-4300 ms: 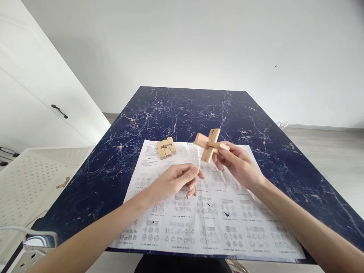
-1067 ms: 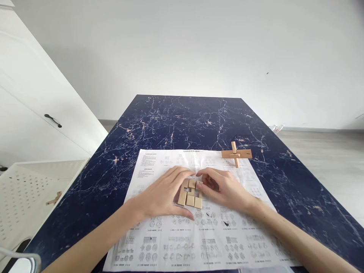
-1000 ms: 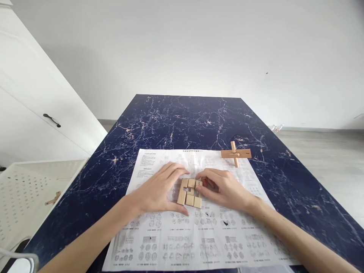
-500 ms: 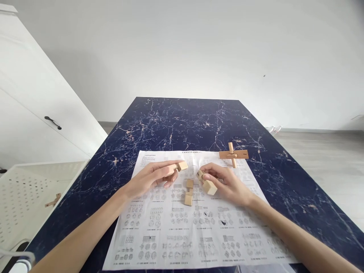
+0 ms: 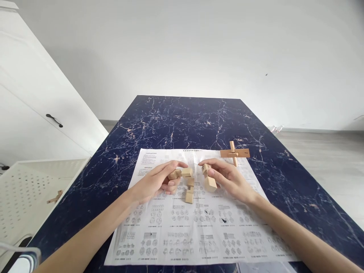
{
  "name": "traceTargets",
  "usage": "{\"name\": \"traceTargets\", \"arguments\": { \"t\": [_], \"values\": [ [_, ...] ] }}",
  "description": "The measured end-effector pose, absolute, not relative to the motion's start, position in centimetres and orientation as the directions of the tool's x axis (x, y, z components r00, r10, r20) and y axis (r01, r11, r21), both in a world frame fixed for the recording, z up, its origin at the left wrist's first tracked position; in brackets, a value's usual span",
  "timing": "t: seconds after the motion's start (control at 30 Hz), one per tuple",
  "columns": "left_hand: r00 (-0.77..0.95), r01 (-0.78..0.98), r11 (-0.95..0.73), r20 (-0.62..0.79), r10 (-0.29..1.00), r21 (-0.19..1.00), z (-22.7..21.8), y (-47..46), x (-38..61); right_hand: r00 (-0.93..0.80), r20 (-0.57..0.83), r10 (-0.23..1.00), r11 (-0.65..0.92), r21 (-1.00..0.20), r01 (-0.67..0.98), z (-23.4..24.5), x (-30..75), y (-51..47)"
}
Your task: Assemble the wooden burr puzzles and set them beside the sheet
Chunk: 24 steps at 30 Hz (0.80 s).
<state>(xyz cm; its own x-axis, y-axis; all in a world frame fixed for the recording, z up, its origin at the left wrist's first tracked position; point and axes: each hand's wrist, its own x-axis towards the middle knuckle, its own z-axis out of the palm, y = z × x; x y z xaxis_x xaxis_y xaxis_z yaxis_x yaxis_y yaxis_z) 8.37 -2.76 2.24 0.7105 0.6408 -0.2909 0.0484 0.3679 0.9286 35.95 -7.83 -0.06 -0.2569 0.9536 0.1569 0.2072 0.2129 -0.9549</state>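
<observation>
My left hand [image 5: 158, 182] is closed on a notched wooden puzzle piece [image 5: 179, 173], held just above the printed instruction sheet [image 5: 199, 223]. My right hand [image 5: 227, 177] is closed on a second wooden piece [image 5: 209, 181] a little to the right. Between the two hands a third wooden piece [image 5: 189, 189] lies on the sheet. An assembled wooden cross puzzle [image 5: 234, 153] stands at the sheet's far right corner, beyond my right hand.
The sheet lies on a dark blue marble-patterned table [image 5: 182, 121]. A white perforated tray [image 5: 31, 189] to the left holds a small wooden piece [image 5: 55, 197]. White cabinet doors [image 5: 42, 102] stand at left; a white wall is behind.
The cross puzzle was set down at the sheet's far right. Both hands gathered the block puzzle mid-sheet, then pulled it apart; each hand now holds one piece and one lies between.
</observation>
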Motion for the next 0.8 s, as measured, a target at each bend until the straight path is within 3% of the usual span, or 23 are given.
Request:
{"name": "traceTargets", "arguments": {
  "t": [0.23, 0.43, 0.6, 0.8],
  "values": [
    [0.701, 0.202, 0.260, -0.324, 0.636, 0.944, 2.6, -3.8, 9.1, -0.363, 0.149, 0.920, 0.163, -0.987, 0.007, -0.1, 35.5, -8.5],
    [0.747, 0.229, 0.167, -0.283, 0.602, 0.959, 2.5, -4.6, 9.7, -0.517, 0.120, 0.847, -0.018, -0.967, -0.254, -0.4, 34.7, -8.6],
    [0.694, 0.142, 0.201, -0.242, 0.679, 0.969, 2.7, -4.6, 9.9, -0.588, 0.055, 0.807, -0.134, -0.953, -0.273, -0.7, 34.5, -8.7],
    [0.591, 0.127, 0.202, -0.238, 0.771, 0.971, 2.4, -4.4, 9.8, -0.598, 0.090, 0.796, -0.112, -0.950, -0.291, -0.7, 34.3, -8.8]
  ]
}}
